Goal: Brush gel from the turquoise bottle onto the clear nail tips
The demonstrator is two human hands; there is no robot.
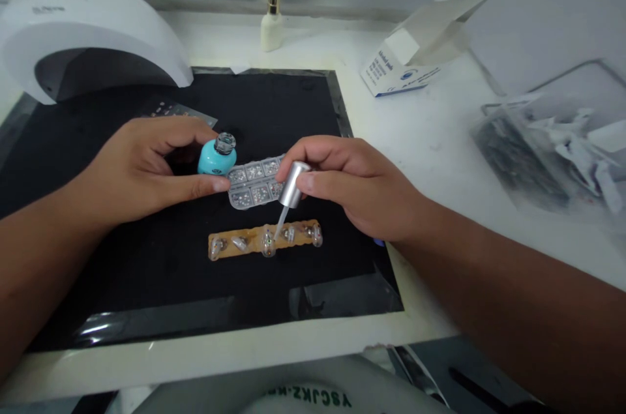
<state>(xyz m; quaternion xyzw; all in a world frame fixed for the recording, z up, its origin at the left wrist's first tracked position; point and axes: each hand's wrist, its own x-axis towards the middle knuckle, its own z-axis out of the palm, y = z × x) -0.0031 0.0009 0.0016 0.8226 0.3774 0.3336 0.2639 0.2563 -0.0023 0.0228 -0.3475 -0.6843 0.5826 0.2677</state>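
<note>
My left hand (151, 163) grips an uncapped turquoise nail polish bottle (215, 158) between thumb and fingers, tilted a little. In my right hand (342, 182) is the silver-capped polish brush (292, 187), pointing down. Its tip is at or just beside the middle one of several decorated false nails (268, 241); I cannot tell whether they touch. The nails sit in a row on an orange-brown strip (253, 239). Behind the strip lies a clear compartment box (252, 195) of small rhinestones, its right end hidden by my right hand.
A white nail lamp (92, 23) stands at the back left, near a sheet of small decorations (195, 113). A cream polish bottle (272, 29) stands at the back. On the right are an alcohol pad box (396, 65) and plastic bags (548, 153). A black mat (161, 264) covers the table's middle.
</note>
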